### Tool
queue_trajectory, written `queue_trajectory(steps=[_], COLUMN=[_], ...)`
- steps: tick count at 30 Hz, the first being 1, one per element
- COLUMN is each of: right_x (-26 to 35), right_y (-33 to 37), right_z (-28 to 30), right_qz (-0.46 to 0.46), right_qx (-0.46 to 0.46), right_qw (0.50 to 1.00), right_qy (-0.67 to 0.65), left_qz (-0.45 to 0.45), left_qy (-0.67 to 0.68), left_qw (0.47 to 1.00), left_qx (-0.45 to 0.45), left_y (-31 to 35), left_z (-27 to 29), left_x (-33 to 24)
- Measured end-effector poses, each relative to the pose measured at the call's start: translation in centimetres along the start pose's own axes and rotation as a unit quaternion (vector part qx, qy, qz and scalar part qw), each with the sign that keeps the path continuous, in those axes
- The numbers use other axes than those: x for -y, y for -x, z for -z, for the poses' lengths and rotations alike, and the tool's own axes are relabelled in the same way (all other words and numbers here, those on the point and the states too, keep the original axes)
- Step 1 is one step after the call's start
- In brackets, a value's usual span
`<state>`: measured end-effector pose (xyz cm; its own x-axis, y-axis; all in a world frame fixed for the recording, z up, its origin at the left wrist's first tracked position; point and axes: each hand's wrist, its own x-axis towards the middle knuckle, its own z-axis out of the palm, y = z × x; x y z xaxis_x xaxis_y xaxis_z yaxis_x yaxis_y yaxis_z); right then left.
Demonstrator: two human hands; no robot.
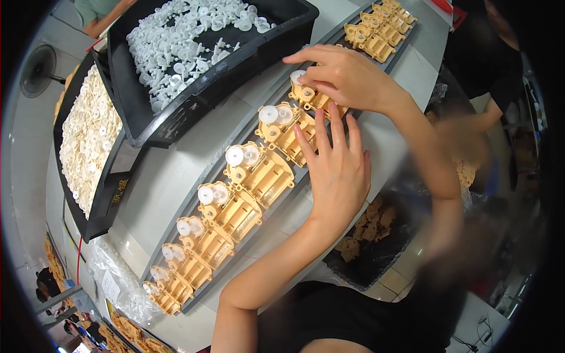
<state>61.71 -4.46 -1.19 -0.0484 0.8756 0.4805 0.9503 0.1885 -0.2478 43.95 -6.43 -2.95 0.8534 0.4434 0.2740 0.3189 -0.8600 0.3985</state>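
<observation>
A row of yellow plastic gear housings (268, 173) lies along a long grey strip. My left hand (340, 170) is open, its spread fingertips resting on one housing and reaching toward the one beyond. Over that farther housing is my right hand (347, 73); its index finger is stretched out and another fingertip touches a white gear (298, 76) on the housing. Its remaining fingers are partly hidden. Nearer housings each carry white gears (235, 155), some paired with a translucent one (251, 154).
A black bin (206, 85) of pale translucent gears stands at the upper left, overlapping another bin (88, 220) of cream-coloured gears. More housings (376, 29) sit at the strip's far end. Clear plastic bags (120, 282) lie at lower left. Housings fill a lined container (371, 226) below. Other people are nearby.
</observation>
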Motion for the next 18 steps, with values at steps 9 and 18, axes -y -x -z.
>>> queue_trajectory(steps=[9,18], right_x=[-1.4,-1.7], right_y=[-1.9,-2.2], right_z=[1.3,1.4], right_qz=[-0.024,-0.013], right_qx=[0.163,0.160], right_qw=[0.980,0.982], right_qy=[-0.112,-0.095], left_qz=[-0.002,-0.021], left_qy=[-0.015,-0.031], left_qw=[1.000,0.999], left_qx=[0.001,0.005], left_y=[0.0,-0.1], left_z=[-0.2,-0.3], left_x=[0.8,1.1])
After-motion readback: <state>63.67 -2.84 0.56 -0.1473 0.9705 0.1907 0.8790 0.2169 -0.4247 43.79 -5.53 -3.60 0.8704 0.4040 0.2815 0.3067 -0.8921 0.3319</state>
